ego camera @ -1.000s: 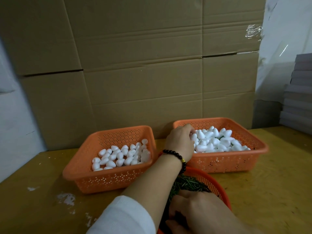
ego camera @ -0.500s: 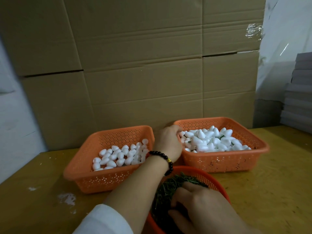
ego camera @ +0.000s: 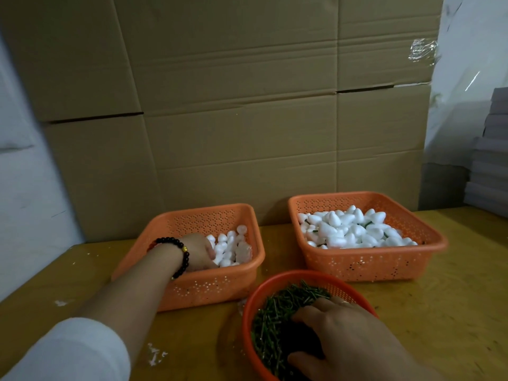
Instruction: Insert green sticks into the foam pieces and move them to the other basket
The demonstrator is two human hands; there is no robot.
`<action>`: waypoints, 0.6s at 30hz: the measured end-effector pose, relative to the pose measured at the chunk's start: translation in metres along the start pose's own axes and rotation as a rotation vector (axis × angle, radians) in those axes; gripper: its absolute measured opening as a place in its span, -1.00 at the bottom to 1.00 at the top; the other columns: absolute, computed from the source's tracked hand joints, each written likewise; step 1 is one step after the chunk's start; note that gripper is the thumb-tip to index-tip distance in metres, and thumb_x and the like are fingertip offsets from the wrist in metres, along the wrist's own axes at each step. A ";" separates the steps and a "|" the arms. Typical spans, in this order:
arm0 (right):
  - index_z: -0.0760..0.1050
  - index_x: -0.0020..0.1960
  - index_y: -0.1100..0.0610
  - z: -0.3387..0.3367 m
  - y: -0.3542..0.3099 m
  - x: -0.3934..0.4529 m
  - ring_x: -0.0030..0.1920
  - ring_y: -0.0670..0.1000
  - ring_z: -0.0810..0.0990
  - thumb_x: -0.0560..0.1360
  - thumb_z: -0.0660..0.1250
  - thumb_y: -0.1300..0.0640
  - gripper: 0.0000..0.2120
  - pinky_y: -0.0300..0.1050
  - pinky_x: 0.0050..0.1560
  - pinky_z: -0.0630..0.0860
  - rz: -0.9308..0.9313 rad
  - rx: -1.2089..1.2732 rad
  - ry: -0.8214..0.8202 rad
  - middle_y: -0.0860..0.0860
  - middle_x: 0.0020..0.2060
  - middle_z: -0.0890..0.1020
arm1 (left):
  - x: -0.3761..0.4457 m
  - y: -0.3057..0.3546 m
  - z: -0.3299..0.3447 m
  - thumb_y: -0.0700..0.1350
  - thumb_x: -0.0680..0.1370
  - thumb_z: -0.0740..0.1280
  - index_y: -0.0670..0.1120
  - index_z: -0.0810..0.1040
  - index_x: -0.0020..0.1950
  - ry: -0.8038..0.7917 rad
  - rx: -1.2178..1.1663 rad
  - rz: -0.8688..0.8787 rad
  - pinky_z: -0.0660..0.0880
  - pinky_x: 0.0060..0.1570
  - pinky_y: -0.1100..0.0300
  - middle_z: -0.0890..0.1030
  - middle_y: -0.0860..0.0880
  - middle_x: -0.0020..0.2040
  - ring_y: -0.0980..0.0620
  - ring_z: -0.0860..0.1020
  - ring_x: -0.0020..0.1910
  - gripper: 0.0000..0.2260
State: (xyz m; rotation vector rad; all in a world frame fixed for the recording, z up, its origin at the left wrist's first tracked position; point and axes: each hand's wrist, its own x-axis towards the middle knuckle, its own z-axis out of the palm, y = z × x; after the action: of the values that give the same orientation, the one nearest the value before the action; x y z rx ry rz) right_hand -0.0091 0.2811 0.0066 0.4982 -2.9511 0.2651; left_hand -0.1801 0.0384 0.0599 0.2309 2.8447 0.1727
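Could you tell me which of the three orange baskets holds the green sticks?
The round basket nearest the camera, where the right hand rests; both rectangular baskets hold white foam pieces.

A single head-worn view looks forward and down from the person's own seat; it sits close over the table (ego camera: 453,298), both forearms entering from the bottom edge; it faces a wall of cardboard boxes (ego camera: 233,105) just behind the table; wide-angle bending shows at the edges.
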 end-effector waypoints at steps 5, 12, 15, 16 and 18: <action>0.33 0.37 -0.15 0.000 0.000 0.000 0.26 -0.10 0.39 0.38 0.17 -0.41 -0.37 -0.15 0.27 0.34 0.013 0.000 0.005 -0.19 0.19 0.48 | 0.007 0.001 0.007 0.11 0.59 0.20 0.17 0.38 0.43 -0.146 0.113 0.080 -0.03 0.49 -0.13 -0.16 -0.09 0.58 -0.18 -0.22 0.54 -0.61; 0.33 0.37 -0.15 -0.001 -0.001 0.000 0.28 -0.10 0.39 0.39 0.19 -0.40 -0.38 -0.14 0.28 0.35 0.020 0.006 -0.003 -0.19 0.20 0.47 | 0.010 0.005 0.004 0.13 0.56 0.26 0.25 0.46 0.33 -0.193 0.178 0.095 0.03 0.47 -0.14 -0.14 -0.06 0.59 -0.21 -0.17 0.54 -0.67; 0.32 0.38 -0.16 -0.002 -0.001 0.000 0.28 -0.10 0.38 0.40 0.19 -0.39 -0.38 -0.14 0.29 0.34 0.017 0.010 0.004 -0.20 0.21 0.47 | 0.007 0.007 0.002 0.05 0.57 0.27 0.19 0.48 0.33 -0.191 0.207 0.067 0.08 0.46 -0.08 -0.15 -0.06 0.58 -0.20 -0.11 0.54 -0.68; 0.31 0.39 -0.16 -0.002 -0.002 0.000 0.29 -0.10 0.38 0.40 0.19 -0.39 -0.38 -0.14 0.30 0.33 0.016 0.011 0.005 -0.20 0.21 0.47 | 0.006 0.008 0.001 0.00 0.58 0.26 0.15 0.49 0.33 -0.190 0.213 0.065 0.07 0.46 -0.08 -0.15 -0.06 0.58 -0.21 -0.13 0.54 -0.69; 0.31 0.39 -0.17 -0.002 -0.002 -0.001 0.29 -0.10 0.37 0.42 0.20 -0.37 -0.40 -0.14 0.30 0.33 0.013 0.010 0.004 -0.19 0.23 0.46 | 0.004 0.010 -0.001 -0.04 0.59 0.26 0.11 0.51 0.30 -0.192 0.226 0.068 0.05 0.47 -0.09 -0.15 -0.06 0.59 -0.22 -0.13 0.54 -0.72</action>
State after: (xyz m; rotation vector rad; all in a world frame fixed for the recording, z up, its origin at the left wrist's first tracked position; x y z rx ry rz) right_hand -0.0075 0.2800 0.0092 0.4792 -2.9511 0.2815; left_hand -0.1826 0.0483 0.0611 0.3698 2.6634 -0.1517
